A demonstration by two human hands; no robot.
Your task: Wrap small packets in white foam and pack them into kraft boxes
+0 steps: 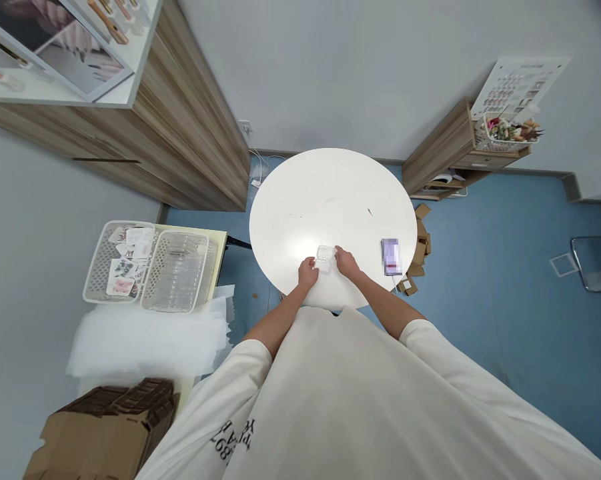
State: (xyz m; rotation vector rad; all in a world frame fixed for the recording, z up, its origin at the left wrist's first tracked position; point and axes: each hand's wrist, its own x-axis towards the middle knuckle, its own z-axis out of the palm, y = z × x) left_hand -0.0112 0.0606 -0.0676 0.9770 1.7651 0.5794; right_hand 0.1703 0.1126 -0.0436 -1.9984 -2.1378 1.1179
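Note:
A small clear plastic box (325, 253) is between my hands over the near part of the white round table (330, 187). It looks unfolded into two halves, one beyond the other. At its left side, my left hand (307, 274) pinches the nearer half. My right hand (347, 263) has its fingers closed at the right edge of the farther half. Whether anything lies inside the box is too small to tell. To the right of my right hand, a phone (391, 257) with a lit, blurred screen lies on the table, a cable at its near end.
On my left, a side table holds a white basket of printed cards (125, 260), a basket of clear plastic boxes (175, 270), white sheets (150, 340) and stacked cardboard (95, 433). Cardboard boxes (419, 250) sit on the floor at right. A wooden cabinet (200, 120) stands far left.

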